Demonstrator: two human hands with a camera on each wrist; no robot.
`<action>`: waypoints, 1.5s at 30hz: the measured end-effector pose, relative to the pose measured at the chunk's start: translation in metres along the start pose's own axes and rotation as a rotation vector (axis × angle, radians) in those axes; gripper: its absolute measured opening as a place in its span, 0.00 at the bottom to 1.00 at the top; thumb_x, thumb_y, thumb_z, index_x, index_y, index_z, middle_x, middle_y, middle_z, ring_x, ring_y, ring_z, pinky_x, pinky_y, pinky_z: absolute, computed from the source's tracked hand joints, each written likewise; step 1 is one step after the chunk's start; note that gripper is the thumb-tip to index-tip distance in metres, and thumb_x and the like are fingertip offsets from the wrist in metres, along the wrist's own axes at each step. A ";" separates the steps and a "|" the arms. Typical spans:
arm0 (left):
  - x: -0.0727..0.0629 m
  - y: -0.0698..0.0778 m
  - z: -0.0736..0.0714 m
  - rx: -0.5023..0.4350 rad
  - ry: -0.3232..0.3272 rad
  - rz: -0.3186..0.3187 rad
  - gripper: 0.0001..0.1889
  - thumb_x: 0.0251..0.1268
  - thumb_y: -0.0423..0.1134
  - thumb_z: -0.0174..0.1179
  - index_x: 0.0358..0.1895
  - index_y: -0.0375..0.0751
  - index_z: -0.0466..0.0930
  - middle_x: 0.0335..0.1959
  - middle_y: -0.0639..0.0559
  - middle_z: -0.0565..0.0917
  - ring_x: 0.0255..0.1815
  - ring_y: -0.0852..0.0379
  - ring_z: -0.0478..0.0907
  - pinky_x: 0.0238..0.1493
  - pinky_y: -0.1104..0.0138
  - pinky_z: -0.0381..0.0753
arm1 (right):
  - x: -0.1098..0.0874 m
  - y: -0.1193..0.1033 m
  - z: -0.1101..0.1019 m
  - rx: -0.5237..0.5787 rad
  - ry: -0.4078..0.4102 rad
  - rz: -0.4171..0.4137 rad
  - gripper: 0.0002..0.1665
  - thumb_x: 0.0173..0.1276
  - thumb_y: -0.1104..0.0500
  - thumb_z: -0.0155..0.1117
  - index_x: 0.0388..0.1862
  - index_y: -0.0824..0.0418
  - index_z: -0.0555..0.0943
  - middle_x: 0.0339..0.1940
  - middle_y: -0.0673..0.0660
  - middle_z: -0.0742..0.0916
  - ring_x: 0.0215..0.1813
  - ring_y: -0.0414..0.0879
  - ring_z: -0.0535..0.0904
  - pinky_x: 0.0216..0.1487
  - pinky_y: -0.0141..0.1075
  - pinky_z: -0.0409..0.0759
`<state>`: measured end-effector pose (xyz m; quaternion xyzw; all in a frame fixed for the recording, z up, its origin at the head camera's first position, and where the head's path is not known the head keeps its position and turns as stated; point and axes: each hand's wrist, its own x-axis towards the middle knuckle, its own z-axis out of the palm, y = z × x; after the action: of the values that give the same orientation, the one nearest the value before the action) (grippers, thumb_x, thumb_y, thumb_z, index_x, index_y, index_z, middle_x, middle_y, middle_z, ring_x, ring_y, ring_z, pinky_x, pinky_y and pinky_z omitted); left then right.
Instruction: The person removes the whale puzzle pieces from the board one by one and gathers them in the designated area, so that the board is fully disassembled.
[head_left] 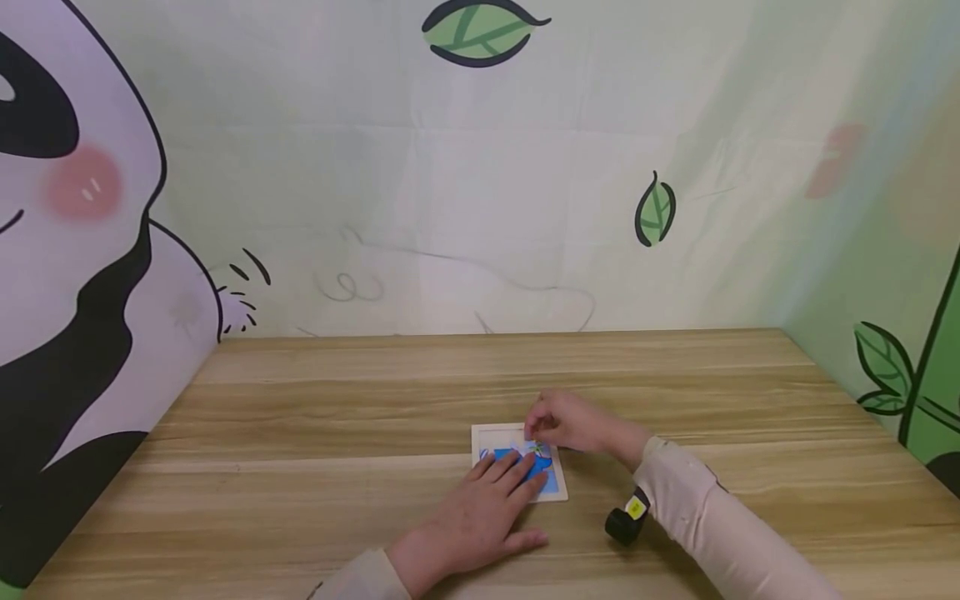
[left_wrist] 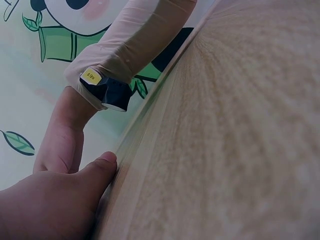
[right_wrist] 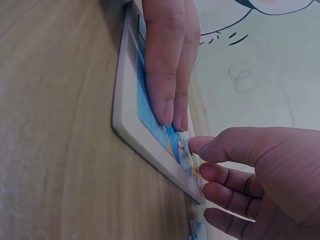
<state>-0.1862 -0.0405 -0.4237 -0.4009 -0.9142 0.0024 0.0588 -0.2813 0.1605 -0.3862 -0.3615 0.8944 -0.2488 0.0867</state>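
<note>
Head view, lower centre: a framed picture board, pale-rimmed and largely blue inside, lies flat on the wood-grain table. My left hand enters from the bottom edge, back upward, fingers straight and spread; their tips rest on the board, the thumb held out to the right. My right hand reaches in from the lower right, fingers curled at the board's upper right corner; I cannot tell whether they pinch anything. At my right cuff sits a black device with a yellow label.

Right wrist view: a small blue-and-white item shows, cut off, at the bottom edge.

Background: a printed panda at left, a leaf at upper centre.
</note>
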 end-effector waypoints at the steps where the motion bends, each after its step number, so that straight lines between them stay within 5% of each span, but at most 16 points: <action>1: 0.000 0.000 0.000 0.001 0.002 0.000 0.37 0.70 0.68 0.37 0.74 0.52 0.57 0.76 0.50 0.61 0.76 0.51 0.58 0.74 0.53 0.61 | 0.000 0.000 0.000 -0.001 -0.002 0.000 0.05 0.65 0.65 0.63 0.35 0.57 0.85 0.33 0.50 0.80 0.36 0.37 0.73 0.39 0.27 0.74; 14: -0.001 -0.001 0.002 0.020 0.032 0.016 0.36 0.70 0.68 0.37 0.74 0.52 0.58 0.75 0.51 0.62 0.76 0.51 0.59 0.73 0.53 0.62 | 0.000 -0.002 0.000 -0.036 -0.012 -0.022 0.07 0.61 0.67 0.61 0.35 0.58 0.83 0.36 0.53 0.80 0.39 0.41 0.75 0.42 0.29 0.74; 26: 0.000 -0.001 0.000 -0.010 -0.007 -0.003 0.37 0.70 0.68 0.36 0.75 0.52 0.56 0.76 0.50 0.60 0.77 0.51 0.57 0.74 0.53 0.60 | 0.000 -0.004 -0.001 -0.035 -0.005 -0.036 0.05 0.63 0.66 0.62 0.36 0.58 0.82 0.36 0.52 0.82 0.41 0.45 0.75 0.45 0.31 0.74; 36: -0.001 0.001 -0.001 -0.001 0.012 0.005 0.36 0.70 0.68 0.37 0.74 0.52 0.58 0.75 0.51 0.61 0.76 0.51 0.58 0.73 0.52 0.61 | -0.003 -0.003 -0.002 0.057 0.062 0.063 0.08 0.67 0.67 0.59 0.45 0.63 0.80 0.40 0.54 0.85 0.44 0.42 0.79 0.48 0.33 0.79; 45: -0.001 0.000 0.001 0.014 0.029 0.006 0.36 0.69 0.68 0.39 0.74 0.52 0.59 0.75 0.52 0.62 0.76 0.51 0.59 0.73 0.53 0.62 | -0.004 0.002 -0.003 0.084 0.105 0.014 0.06 0.67 0.66 0.60 0.40 0.63 0.83 0.38 0.54 0.87 0.44 0.43 0.82 0.49 0.34 0.81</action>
<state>-0.1851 -0.0411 -0.4248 -0.4034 -0.9119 0.0030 0.0749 -0.2806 0.1658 -0.3846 -0.3378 0.8889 -0.3041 0.0564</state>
